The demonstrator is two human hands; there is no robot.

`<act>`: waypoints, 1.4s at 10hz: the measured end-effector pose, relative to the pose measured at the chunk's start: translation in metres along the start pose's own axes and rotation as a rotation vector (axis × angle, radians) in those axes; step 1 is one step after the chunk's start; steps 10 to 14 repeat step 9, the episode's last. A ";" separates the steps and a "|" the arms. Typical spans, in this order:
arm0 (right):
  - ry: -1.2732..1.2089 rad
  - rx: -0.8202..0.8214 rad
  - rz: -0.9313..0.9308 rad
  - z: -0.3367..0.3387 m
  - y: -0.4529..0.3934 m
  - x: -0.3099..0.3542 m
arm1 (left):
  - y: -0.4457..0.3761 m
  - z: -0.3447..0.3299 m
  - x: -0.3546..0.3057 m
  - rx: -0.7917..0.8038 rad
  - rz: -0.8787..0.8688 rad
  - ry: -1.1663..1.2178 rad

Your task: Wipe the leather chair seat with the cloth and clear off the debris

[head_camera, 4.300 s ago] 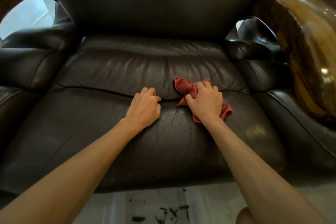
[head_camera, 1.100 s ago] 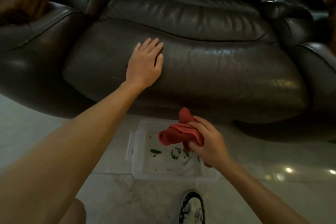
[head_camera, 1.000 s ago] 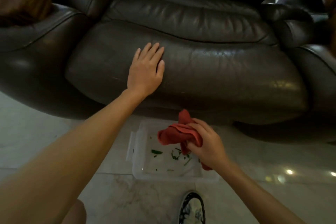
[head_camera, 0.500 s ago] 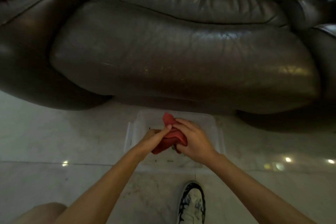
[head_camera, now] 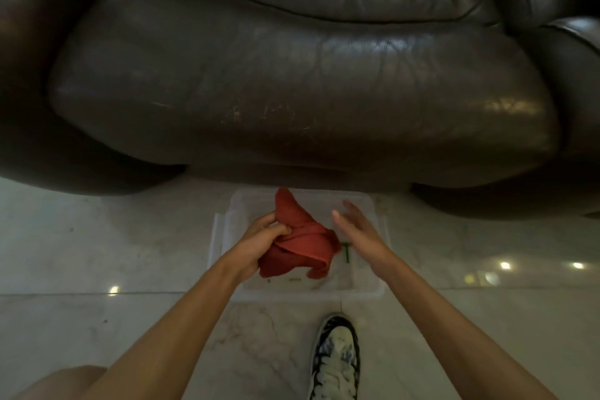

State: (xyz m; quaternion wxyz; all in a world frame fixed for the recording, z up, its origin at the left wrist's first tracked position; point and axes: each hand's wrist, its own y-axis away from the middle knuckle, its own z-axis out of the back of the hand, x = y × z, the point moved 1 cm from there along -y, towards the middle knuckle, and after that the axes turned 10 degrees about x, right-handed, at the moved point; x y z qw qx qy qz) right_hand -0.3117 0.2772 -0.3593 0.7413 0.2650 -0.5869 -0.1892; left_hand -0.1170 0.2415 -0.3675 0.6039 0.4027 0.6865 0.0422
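Note:
The dark brown leather chair seat [head_camera: 302, 84] fills the upper part of the view, with small pale specks near its front edge. Below it, over a clear plastic bin [head_camera: 367, 291] on the floor, my left hand [head_camera: 259, 242] grips a bunched red cloth [head_camera: 300, 243]. My right hand [head_camera: 355, 230] is beside the cloth on its right, fingers spread and holding nothing. A few green bits of debris [head_camera: 346, 252] lie inside the bin, partly hidden by the cloth.
The chair's armrests [head_camera: 29, 52] rise on both sides of the seat. A pale marble floor [head_camera: 97, 243] surrounds the bin. My patterned shoe [head_camera: 336, 357] stands just in front of the bin, and my knee shows at bottom left.
My left hand left the seat and came down to the cloth over the bin. The cloth passed from my right hand to my left, and my right hand opened and drew aside.

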 end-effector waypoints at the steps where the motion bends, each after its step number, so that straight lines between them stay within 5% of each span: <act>1: -0.280 0.222 -0.255 -0.003 -0.004 -0.033 | -0.005 0.000 0.007 0.020 0.007 0.048; 2: -0.594 0.321 -0.191 -0.018 -0.012 -0.049 | -0.011 0.001 0.014 0.041 0.031 0.076; 3: -0.691 0.179 -0.070 -0.019 -0.029 -0.049 | -0.020 0.011 0.020 -0.002 0.048 0.019; 5: -0.474 -0.049 -0.076 -0.009 -0.057 -0.059 | -0.046 0.027 0.042 -0.182 0.139 -0.089; 7: 0.201 -0.063 -0.161 -0.012 -0.071 -0.082 | -0.065 0.032 0.061 -0.284 0.360 -0.589; 14: 0.271 -0.011 -0.096 -0.012 -0.037 -0.041 | -0.041 0.021 0.040 -0.253 0.336 -0.707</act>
